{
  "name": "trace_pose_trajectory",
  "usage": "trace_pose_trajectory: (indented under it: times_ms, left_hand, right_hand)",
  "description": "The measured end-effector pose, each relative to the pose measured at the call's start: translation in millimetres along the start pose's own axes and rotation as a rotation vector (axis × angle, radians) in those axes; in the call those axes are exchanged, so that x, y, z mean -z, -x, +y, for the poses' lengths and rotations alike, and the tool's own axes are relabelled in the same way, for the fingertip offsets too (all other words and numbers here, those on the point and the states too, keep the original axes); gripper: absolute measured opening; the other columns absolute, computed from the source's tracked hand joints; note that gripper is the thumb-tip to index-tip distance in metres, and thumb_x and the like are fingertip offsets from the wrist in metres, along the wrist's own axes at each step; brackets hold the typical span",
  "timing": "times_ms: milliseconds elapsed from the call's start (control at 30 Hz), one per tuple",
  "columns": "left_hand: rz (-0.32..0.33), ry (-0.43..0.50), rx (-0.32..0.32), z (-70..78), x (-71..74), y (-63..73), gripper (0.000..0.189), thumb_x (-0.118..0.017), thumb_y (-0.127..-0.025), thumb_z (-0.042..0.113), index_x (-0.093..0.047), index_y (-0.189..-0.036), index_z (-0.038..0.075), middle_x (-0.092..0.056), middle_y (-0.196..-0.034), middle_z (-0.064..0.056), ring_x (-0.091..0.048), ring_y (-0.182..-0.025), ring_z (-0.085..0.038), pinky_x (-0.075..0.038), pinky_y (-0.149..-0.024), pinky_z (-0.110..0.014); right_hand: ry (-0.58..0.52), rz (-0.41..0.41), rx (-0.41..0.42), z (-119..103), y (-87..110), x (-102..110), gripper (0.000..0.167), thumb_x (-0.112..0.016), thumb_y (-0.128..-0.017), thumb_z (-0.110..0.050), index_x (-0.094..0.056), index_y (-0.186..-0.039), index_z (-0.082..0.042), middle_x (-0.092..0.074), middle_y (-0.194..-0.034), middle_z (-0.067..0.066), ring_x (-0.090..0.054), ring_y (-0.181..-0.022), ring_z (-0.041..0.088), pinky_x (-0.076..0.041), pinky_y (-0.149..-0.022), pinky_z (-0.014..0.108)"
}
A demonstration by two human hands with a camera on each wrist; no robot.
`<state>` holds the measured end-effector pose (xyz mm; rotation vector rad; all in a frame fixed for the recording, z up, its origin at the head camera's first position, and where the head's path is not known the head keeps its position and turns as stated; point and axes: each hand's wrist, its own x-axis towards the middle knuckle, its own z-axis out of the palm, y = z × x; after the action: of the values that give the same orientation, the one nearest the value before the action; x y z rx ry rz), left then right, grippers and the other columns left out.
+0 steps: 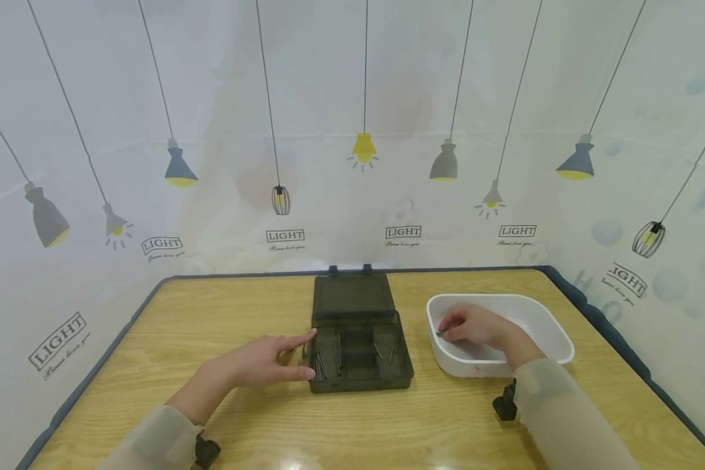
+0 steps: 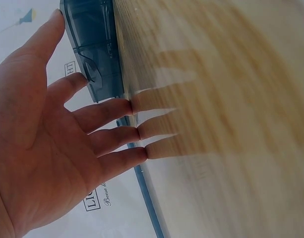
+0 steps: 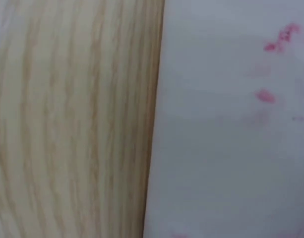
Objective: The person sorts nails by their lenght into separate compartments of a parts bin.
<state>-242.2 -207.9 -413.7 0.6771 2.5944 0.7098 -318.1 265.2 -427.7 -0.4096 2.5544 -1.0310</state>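
A dark translucent compartment box [image 1: 361,385] stands on the table with its lid [image 1: 352,292] tipped back. Thin metal pins [image 1: 320,365] that look like nails or screws lie in several of its compartments. My left hand [image 1: 255,361] is spread at the box's left side, thumb and index fingertip at its wall; in the left wrist view the other fingertips of this hand [image 2: 57,129] reach the table. Inside the white tub [image 1: 540,320], my right hand [image 1: 472,325] pinches a small metal piece [image 1: 440,334] near the left wall; its kind cannot be made out.
The wooden table [image 1: 229,431] has a dark edge at the back and sides. Behind it hangs a pale sheet [image 1: 323,78] printed with lamps. In the right wrist view, red smudges [image 3: 265,96] mark the tub's outer wall.
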Motion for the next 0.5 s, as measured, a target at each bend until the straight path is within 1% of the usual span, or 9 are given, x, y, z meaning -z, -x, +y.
trace_pose_trajectory:
  times_ms: [67,100,133,200,233,267,333,400,500]
  left_hand:
    - [0.001,0.0,-0.001,0.0,-0.1,0.1,0.089,-0.068,-0.102,0.068,-0.033,-0.175,0.031,-0.072,-0.118,-0.001,-0.043,-0.066,-0.014,-0.045,-0.087,-0.044]
    - [0.001,0.0,-0.002,0.1,-0.1,0.1,0.089,-0.068,-0.102,0.068,-0.033,-0.175,0.031,-0.073,-0.117,-0.003,-0.043,-0.066,-0.014,-0.045,-0.087,-0.044]
    - [0.003,0.0,-0.003,0.1,-0.1,0.3,0.089,-0.069,-0.102,0.067,-0.033,-0.175,0.031,-0.074,-0.125,-0.005,-0.045,-0.068,-0.014,-0.046,-0.088,-0.045]
    - [0.006,-0.003,-0.006,0.2,0.0,0.4,0.089,-0.069,-0.102,0.067,-0.033,-0.175,0.03,-0.073,-0.137,-0.011,-0.052,-0.076,-0.014,-0.048,-0.092,-0.046]
    - [0.009,0.0,-0.008,0.2,0.0,0.5,0.089,-0.069,-0.102,0.067,-0.034,-0.175,0.03,-0.069,-0.148,-0.012,-0.056,-0.082,-0.014,-0.049,-0.094,-0.047]
    - [0.009,0.0,-0.009,0.3,0.0,0.6,0.089,-0.069,-0.102,0.067,-0.034,-0.175,0.029,-0.067,-0.151,-0.014,-0.058,-0.087,-0.015,-0.05,-0.096,-0.048]
    - [0.015,0.001,-0.013,0.3,0.1,0.9,0.089,-0.069,-0.102,0.067,-0.035,-0.174,0.029,-0.056,-0.166,-0.012,-0.061,-0.101,-0.016,-0.051,-0.101,-0.051]
    - [0.015,0.003,-0.013,0.1,0.0,0.8,0.089,-0.069,-0.102,0.067,-0.035,-0.174,0.029,-0.054,-0.167,-0.013,-0.062,-0.105,-0.017,-0.051,-0.104,-0.053]
    - [0.013,0.005,-0.012,-0.5,-0.1,0.1,0.089,-0.069,-0.102,0.067,-0.034,-0.174,0.029,-0.056,-0.165,-0.012,-0.061,-0.098,-0.016,-0.051,-0.101,-0.051]
  right_hand:
    - [0.016,0.014,-0.021,0.8,-1.6,-0.4,0.015,-0.077,-0.101,-0.012,-0.077,-0.113,-0.003,-0.076,-0.109,0.008,-0.061,-0.095,0.017,-0.048,-0.088,0.031]
    - [0.025,0.018,-0.029,0.9,-2.3,-0.5,0.015,-0.077,-0.101,-0.013,-0.077,-0.113,-0.003,-0.076,-0.109,0.007,-0.061,-0.095,0.017,-0.048,-0.087,0.031]
    - [0.032,0.021,-0.036,1.4,-2.9,-0.4,0.015,-0.077,-0.101,-0.014,-0.078,-0.113,-0.004,-0.076,-0.108,0.007,-0.06,-0.094,0.017,-0.048,-0.086,0.031]
    - [0.04,0.025,-0.053,1.8,-4.0,-0.3,0.015,-0.077,-0.102,-0.015,-0.079,-0.113,-0.004,-0.075,-0.106,0.006,-0.06,-0.092,0.018,-0.048,-0.084,0.031]
    - [0.043,0.025,-0.056,1.9,-4.2,-0.1,0.015,-0.076,-0.103,-0.015,-0.079,-0.113,-0.004,-0.075,-0.106,0.006,-0.06,-0.092,0.018,-0.048,-0.083,0.031]
    - [0.053,0.023,-0.052,1.9,-4.3,0.0,0.016,-0.076,-0.103,-0.015,-0.079,-0.113,-0.004,-0.075,-0.105,0.006,-0.059,-0.091,0.018,-0.048,-0.082,0.031]
    - [0.064,0.024,-0.054,1.5,-4.4,0.3,0.015,-0.074,-0.104,-0.016,-0.08,-0.113,-0.004,-0.075,-0.103,0.005,-0.059,-0.09,0.018,-0.048,-0.081,0.031]
    - [0.076,0.027,-0.058,0.6,-4.4,0.4,0.015,-0.073,-0.105,-0.017,-0.08,-0.111,-0.005,-0.074,-0.101,0.003,-0.058,-0.09,0.017,-0.047,-0.082,0.031]
    - [0.088,0.03,-0.061,0.9,-4.9,0.5,0.014,-0.072,-0.106,-0.018,-0.08,-0.109,-0.006,-0.073,-0.099,0.002,-0.058,-0.09,0.018,-0.047,-0.082,0.032]
